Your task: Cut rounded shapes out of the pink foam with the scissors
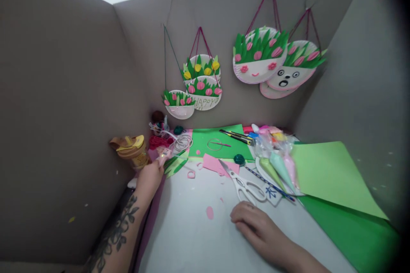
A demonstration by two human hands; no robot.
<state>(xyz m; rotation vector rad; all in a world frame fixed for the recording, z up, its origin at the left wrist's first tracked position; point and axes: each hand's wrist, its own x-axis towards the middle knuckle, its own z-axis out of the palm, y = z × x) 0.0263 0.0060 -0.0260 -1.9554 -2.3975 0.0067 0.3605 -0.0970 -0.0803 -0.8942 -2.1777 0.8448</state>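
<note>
My left hand [151, 179] reaches to the left side of the table, its fingers closed on a pink object [164, 156] that looks like a hot glue gun; my fingers cover part of it. Beside it lie a coiled white cord [182, 143] and cut green paper leaves [177, 163]. My right hand [253, 224] rests on the white table [182, 230], fingers curled in, with nothing visible in them. Just beyond it are white-handled scissors [245, 185], their blades over a pink paper piece [209, 164]. A pink paper oval [209, 212] lies to the left of my right hand.
Paper-plate flower baskets [260, 66] hang on the grey partition [141, 51]. A lidded cup [134, 153] stands at left. Cutter knives [238, 137] lie on green paper [205, 134]. Piping bags [282, 170], a dark striped pencil [269, 183] and light green sheets [333, 175] are at right.
</note>
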